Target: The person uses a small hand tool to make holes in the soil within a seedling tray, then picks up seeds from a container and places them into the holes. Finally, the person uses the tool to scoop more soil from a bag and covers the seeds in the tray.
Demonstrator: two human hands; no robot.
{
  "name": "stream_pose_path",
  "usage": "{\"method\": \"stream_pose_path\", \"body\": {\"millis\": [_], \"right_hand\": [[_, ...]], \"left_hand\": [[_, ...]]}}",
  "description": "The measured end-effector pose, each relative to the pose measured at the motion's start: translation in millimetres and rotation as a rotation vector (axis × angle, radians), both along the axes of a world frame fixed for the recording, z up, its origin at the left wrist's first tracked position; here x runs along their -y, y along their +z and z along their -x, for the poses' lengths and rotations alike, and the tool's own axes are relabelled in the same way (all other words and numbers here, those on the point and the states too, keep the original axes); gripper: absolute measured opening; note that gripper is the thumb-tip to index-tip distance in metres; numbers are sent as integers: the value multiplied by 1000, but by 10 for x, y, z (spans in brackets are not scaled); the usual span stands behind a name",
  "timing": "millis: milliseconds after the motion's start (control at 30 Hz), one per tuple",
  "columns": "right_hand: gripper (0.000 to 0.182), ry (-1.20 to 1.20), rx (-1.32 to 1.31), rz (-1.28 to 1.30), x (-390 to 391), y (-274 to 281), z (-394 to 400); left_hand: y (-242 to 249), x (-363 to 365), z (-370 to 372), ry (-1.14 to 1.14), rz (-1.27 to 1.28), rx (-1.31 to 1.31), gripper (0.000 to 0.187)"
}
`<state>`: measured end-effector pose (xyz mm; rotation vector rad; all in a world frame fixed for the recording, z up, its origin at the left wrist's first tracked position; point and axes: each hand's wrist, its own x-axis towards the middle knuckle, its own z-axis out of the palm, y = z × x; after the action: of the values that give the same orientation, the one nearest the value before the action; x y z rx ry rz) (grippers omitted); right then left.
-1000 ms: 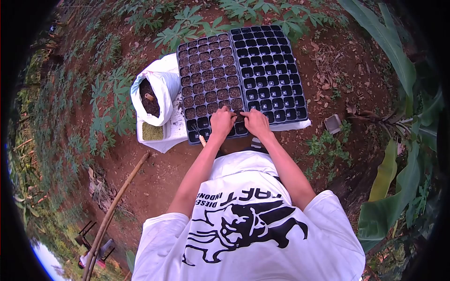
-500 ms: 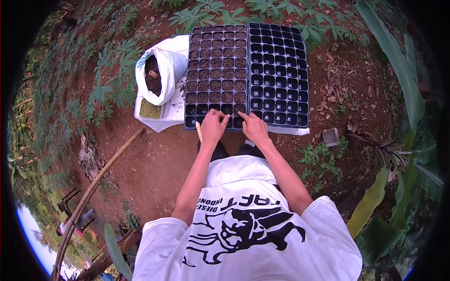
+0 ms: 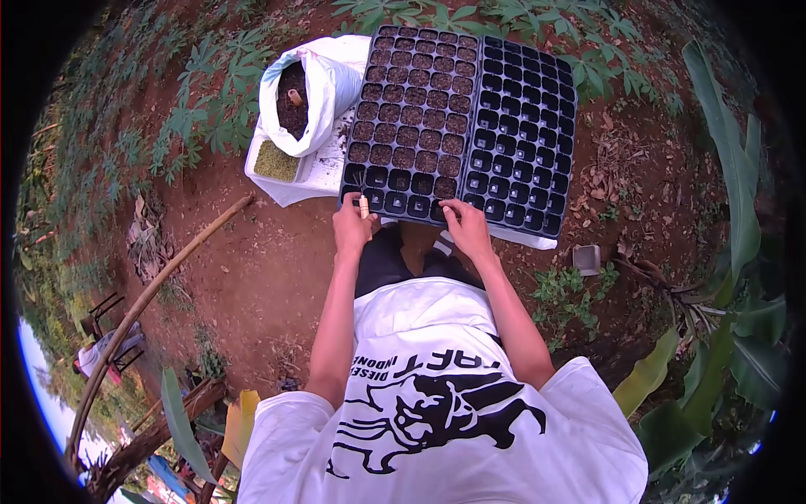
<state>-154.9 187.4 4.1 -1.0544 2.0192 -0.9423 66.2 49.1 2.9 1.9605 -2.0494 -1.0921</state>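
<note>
The soil-filled seedling tray (image 3: 407,134) has dark soil in most cells, with little or none in the rows nearest me. My left hand (image 3: 353,227) grips its near left corner. Beside those fingers, a small tool with a wooden handle (image 3: 363,207) rests its thin tines over a corner cell. My right hand (image 3: 468,228) pinches the near edge at the right corner. Against the tray's right side lies a second black tray (image 3: 522,139) with empty-looking cells.
An open white sack (image 3: 323,109) of dark soil stands at the left, by a container of greenish grains (image 3: 275,161). A long wooden pole (image 3: 159,307) curves across the left. A small square container (image 3: 587,259) sits on the ground at the right. A person (image 3: 105,353) is far left.
Both hands have moved apart from the near middle cells to the near corners of the soil-filled tray. That tray looks slightly larger and turned against the other. The whole view has shifted.
</note>
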Motion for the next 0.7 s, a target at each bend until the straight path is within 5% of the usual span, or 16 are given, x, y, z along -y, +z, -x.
{"method": "stream_pose_path", "body": {"millis": [167,267,400,500,700], "right_hand": [[27,-67,157,-97,137,357,-4],[44,-120,437,-22,289,331,-65],[77,-278,339,98,517,489,-134],[78,-437,139,129,590,593,-151],[49,-558,87,97,599,873,-214]], "left_hand": [[515,193,161,-39,-224,-315,54],[508,381,308,-246,-458,-536,50],[405,605,495,-514,-541,-580,48],[418,795,628,-636,-602,-622,45],[284,965,854,-830,-726,-700,40]]}}
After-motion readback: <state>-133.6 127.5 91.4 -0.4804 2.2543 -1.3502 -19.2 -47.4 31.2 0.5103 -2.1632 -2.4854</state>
